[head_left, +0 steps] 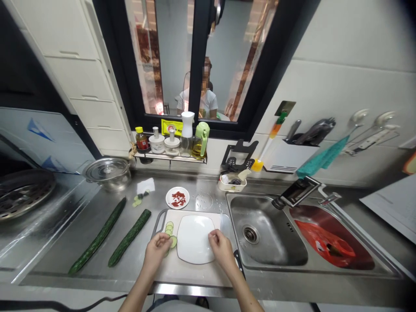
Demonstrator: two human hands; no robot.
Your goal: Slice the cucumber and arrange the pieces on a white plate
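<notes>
My left hand [157,248] is closed in a pinch on a round cucumber slice [173,242], just left of a white square plate [196,239]. A short row of cucumber slices [169,226] lies on the cutting board [195,274] by that hand. My right hand [222,247] has its fingers pressed together at the plate's right edge. Whether they grip the rim or something small is hidden. The plate rests on the board with its surface bare. Beside my right wrist shows a black knife handle [239,262].
Two whole cucumbers [129,238] lie on the steel counter at left. Behind the board sits a small plate of chopped red pieces [177,198]. A lidded pot [110,173] stands back left. On the right is a double sink [269,260] with a red bag [325,245].
</notes>
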